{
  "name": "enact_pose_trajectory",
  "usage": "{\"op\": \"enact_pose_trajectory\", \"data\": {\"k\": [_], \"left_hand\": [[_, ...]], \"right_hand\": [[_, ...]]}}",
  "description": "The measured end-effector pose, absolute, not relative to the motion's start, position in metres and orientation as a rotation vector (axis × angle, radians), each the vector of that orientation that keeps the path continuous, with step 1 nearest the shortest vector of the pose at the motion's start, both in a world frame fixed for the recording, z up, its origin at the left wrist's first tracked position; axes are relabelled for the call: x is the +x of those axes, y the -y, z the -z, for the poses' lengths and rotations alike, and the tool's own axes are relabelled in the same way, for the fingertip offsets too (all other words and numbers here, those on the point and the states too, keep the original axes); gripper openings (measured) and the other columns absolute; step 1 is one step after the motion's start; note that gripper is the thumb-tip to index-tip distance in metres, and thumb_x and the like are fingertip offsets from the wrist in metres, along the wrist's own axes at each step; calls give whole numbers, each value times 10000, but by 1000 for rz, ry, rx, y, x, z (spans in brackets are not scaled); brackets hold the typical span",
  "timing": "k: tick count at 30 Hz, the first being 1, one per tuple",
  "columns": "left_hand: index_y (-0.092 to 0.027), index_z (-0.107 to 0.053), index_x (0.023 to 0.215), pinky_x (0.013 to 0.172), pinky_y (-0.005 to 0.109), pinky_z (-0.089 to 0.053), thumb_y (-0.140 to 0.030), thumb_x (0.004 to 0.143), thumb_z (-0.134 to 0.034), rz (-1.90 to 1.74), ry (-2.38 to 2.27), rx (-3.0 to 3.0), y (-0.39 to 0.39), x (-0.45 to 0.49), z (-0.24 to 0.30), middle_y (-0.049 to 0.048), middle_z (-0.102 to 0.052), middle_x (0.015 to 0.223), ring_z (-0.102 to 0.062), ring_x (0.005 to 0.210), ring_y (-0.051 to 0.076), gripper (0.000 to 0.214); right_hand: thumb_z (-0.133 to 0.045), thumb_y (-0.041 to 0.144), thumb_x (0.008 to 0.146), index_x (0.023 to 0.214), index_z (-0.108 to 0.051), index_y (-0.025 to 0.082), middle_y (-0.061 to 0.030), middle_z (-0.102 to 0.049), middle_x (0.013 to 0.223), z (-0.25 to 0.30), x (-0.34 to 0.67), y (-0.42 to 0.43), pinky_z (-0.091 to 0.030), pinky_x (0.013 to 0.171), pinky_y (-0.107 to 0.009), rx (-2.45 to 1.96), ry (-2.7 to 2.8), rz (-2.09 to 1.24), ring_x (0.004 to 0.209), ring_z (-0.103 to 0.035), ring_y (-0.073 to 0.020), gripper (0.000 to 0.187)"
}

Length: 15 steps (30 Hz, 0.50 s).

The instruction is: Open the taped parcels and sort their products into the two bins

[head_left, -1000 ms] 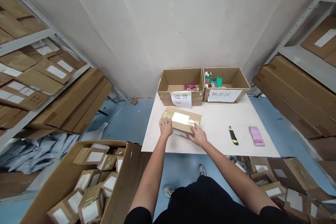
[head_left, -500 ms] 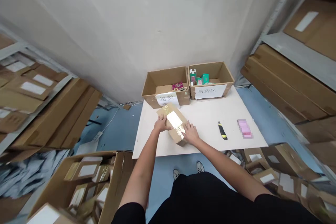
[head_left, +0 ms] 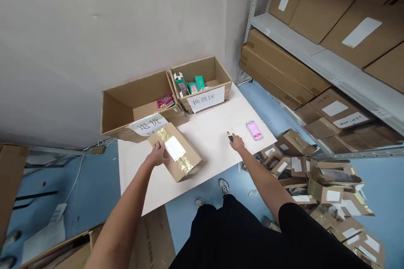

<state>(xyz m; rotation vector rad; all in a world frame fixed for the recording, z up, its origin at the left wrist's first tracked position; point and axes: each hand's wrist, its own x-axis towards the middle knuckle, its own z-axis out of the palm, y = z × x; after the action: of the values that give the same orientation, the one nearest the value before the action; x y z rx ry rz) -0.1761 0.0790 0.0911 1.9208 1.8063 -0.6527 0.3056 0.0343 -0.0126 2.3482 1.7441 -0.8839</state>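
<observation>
A taped cardboard box (head_left: 189,148) with a white label lies at an angle on the white table (head_left: 217,134). My left hand (head_left: 158,154) holds the box at its left side, the fingers on the top near the label and clear tape. To the right, my right hand (head_left: 237,143) is closed around a black and yellow utility knife (head_left: 230,136), whose front end points away from me. My palm and fingers hide most of the knife's handle. A pink pixelated item (head_left: 254,130) lies just right of this hand.
Behind the taped box stand two open cartons with paper signs: the left carton (head_left: 118,111) holds a purple packet (head_left: 165,101), the right carton (head_left: 225,77) several green boxes (head_left: 199,83). A shelf (head_left: 303,56) of cartons rises at right. Opened boxes (head_left: 331,195) cover the floor.
My right hand has left the cardboard box and moved right to the utility knife, now in its grip. My left hand remains on the box. The view has swung right.
</observation>
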Motion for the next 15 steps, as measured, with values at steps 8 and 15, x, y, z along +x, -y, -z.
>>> {"op": "enact_pose_trajectory", "data": {"k": [8, 15], "left_hand": [[-84, -57, 1712, 1284, 504, -277, -636, 656, -794, 583, -1761, 1836, -65, -167, -100, 269, 67, 1767, 58, 1644, 426, 1402], [-150, -33, 1720, 1256, 542, -328, -591, 647, -827, 458, -1760, 1747, -61, -165, -97, 219, 155, 1759, 130, 1640, 396, 1406]], "right_hand": [[-705, 251, 876, 1627, -361, 115, -249, -650, 1271, 90, 302, -15, -563, 872, -399, 2354, -1777, 909, 988, -765, -312, 837], [-382, 274, 939, 1638, -286, 113, -59, -734, 850, 28, 237, -79, -586, 648, -351, 2541, -1914, 1605, 576, -691, -218, 724]]}}
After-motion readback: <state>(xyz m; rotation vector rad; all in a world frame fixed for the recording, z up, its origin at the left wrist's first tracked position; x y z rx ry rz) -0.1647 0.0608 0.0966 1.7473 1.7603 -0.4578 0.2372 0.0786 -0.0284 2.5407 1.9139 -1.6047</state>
